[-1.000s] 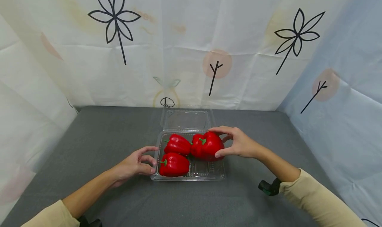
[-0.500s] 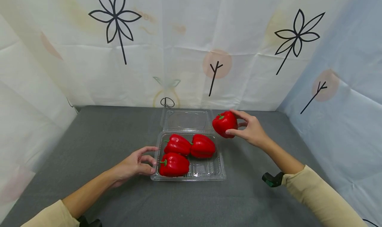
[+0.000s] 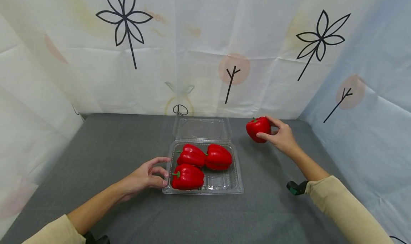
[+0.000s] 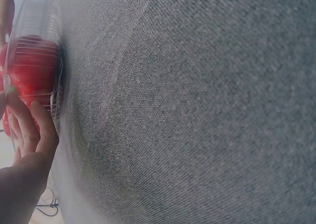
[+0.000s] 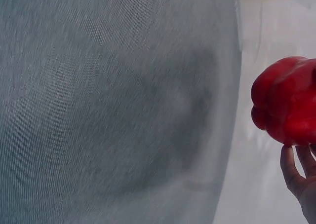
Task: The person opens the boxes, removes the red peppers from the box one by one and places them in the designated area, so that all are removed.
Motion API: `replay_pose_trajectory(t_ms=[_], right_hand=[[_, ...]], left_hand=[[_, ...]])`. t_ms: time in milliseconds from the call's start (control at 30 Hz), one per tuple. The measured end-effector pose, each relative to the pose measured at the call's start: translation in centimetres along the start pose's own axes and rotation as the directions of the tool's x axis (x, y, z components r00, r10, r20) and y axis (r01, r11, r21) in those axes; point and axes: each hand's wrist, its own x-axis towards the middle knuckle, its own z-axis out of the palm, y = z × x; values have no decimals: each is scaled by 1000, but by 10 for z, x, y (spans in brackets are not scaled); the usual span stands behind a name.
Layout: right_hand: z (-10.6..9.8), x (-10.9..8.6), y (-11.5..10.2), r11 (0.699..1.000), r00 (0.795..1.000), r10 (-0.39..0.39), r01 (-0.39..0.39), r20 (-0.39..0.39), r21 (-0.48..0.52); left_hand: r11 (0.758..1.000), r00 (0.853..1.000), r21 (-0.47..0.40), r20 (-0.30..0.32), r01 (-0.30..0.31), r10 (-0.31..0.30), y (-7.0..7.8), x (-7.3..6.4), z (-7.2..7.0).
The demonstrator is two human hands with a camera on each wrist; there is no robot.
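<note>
My right hand (image 3: 282, 135) grips a red bell pepper (image 3: 255, 129) with a green stem, at the back right of the table. In the right wrist view this bell pepper (image 5: 289, 100) shows above the fingertips, with its shadow on the cloth. A clear plastic clamshell container (image 3: 221, 183) lies with its lid (image 3: 202, 128) folded back. Three more red bell peppers (image 3: 187, 177) rest inside, two behind and one at front left. My left hand (image 3: 147, 174) holds the container's left rim. In the left wrist view its fingers (image 4: 47, 130) lie along the outer wall.
A grey cloth (image 3: 128, 140) covers the table. Behind it hangs a white printed curtain (image 3: 199, 30), and further cloth panels stand at both sides (image 3: 379, 105). The container's front right part holds no pepper.
My right hand has lifted one bell pepper from the container's right side and carried it back and to the right. The left hand and the other peppers have not moved.
</note>
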Motion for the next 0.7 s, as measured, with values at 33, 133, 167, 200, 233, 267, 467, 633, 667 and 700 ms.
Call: replay_pose_trajectory(t_ms=[33,133,167,200,233,267,467,633,667,700], right_hand=[[-1,0,2,1000,1000,15,-15,-4,-13],[-5,0,11,996,998,56,-57,-22,-62],[-7,0,14,995,997,68,-70,-30,-76],[-8,-1,16,992,996,82,-85,-39,-91],[-10,-1,19,990,994,98,-102,-50,-102],[-11,-1,22,987,992,111,-117,-58,-113],[-17,-4,34,970,978,179,-194,-109,-144],[-20,-6,44,956,971,205,-225,-124,-186],[-20,-7,46,953,970,210,-231,-123,-195],[-20,-7,48,950,969,215,-237,-123,-204]], left_hand=[[1000,1000,0,-1,0,0,0,0,0],[1000,1000,-1,-1,1,-1,0,0,0],[1000,1000,-2,-1,1,-1,0,0,0],[1000,1000,-3,-1,1,-1,0,-1,0],[1000,1000,-3,-1,1,-1,0,-1,0],[1000,1000,-3,-1,0,0,0,-1,0],[1000,1000,-1,-4,-4,4,0,-1,1],[1000,1000,1,0,-7,7,-1,-1,1],[1000,1000,1,0,-7,7,-1,-1,1],[1000,1000,1,1,-7,7,-1,-1,1]])
